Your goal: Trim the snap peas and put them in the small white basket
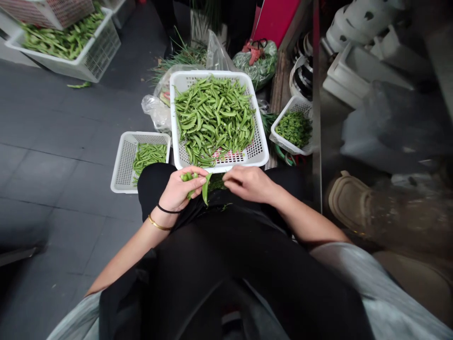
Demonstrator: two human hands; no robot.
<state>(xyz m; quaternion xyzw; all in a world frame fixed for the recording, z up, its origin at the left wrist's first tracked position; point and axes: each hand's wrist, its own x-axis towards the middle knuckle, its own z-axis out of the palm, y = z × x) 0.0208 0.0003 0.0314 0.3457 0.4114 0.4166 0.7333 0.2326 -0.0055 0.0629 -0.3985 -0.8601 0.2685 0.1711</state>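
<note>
My left hand (pixel 182 188) is closed around several green pea pods, and one pod (pixel 206 189) sticks out between its thumb and forefinger. To its right, my right hand (pixel 249 183) has its fingers pinched together, a short gap from that pod; whatever lies between its fingertips is too small to make out. Just beyond both hands stands a large white basket (pixel 261 141) with a heap of pea pods (pixel 215 115) in it. A smaller white basket (pixel 123 163) on the floor at the left holds more pods (pixel 150 157).
White crates (pixel 102 52) of pods stand at the far left. At the right, a small basket (pixel 283 143) holds leafy greens (pixel 294 128), beside a metal edge (pixel 316 108). Behind the large basket lie a plastic bag of greens (pixel 260 66) and long green stalks (pixel 184 59). A person's dark-clothed legs show there.
</note>
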